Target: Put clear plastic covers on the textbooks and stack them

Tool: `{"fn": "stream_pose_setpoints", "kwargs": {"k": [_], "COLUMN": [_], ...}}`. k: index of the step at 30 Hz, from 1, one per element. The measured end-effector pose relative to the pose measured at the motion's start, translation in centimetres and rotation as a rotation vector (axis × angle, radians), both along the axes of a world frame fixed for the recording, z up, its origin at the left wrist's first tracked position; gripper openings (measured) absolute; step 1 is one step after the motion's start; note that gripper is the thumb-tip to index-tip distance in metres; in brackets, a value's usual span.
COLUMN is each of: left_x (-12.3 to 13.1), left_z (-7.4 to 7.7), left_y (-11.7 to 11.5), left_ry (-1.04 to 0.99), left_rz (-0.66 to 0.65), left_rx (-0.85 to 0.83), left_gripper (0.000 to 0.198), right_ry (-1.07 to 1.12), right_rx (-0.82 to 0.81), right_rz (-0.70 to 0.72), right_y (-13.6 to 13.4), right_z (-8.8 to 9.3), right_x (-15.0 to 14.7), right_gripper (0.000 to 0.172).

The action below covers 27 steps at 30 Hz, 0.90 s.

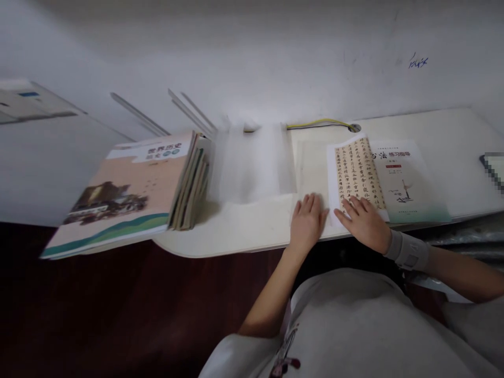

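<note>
The right hand (365, 227) lies palm down, fingers spread and clasping nothing, on the book (413, 181): black characters in columns on tan, beside a white cover turning green below. The left hand (307, 223), equally loose, rests on a pale sheet (313, 168) alongside. Both lie on the white desk (232, 231), left of them a book stack (126, 194).

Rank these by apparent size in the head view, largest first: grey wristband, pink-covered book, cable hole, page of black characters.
1. Pink-covered book
2. Page of black characters
3. Grey wristband
4. Cable hole
</note>
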<state>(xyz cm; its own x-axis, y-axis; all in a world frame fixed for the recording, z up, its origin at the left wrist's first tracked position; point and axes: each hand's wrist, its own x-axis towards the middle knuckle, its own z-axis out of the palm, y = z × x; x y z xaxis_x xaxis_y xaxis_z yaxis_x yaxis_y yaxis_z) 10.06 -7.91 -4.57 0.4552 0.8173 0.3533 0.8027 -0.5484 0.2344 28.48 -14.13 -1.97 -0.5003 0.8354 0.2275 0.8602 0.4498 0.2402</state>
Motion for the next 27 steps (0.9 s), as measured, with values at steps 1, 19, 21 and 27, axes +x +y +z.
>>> {"fn": "stream_pose_setpoints", "kwargs": {"k": [1,19,21,27], "left_x": [-0.2,-1.5,-1.6,-1.2], "left_z": [-0.3,2.3,2.4,2.0], "left_y": [-0.2,-1.7,-1.8,-1.5], "left_ry": [0.002,-0.164,-0.159,-0.132], "left_rz": [-0.009,-0.072,-0.100,-0.073], "left_rx": [-0.014,0.043,0.045,0.035], "left_gripper": [0.041,0.031,0.031,0.033], "right_ry": [-0.004,-0.079,-0.082,-0.004], "right_rx": [-0.005,0.086,0.086,0.062], "right_rz": [-0.004,-0.080,-0.087,-0.056], "right_y": [0.0,0.7,0.9,0.5], "right_z": [0.0,0.2,0.3,1.1], "right_x": [-0.1,-1.3,-1.4,-2.7], "right_gripper": [0.035,0.032,0.032,0.034]}}
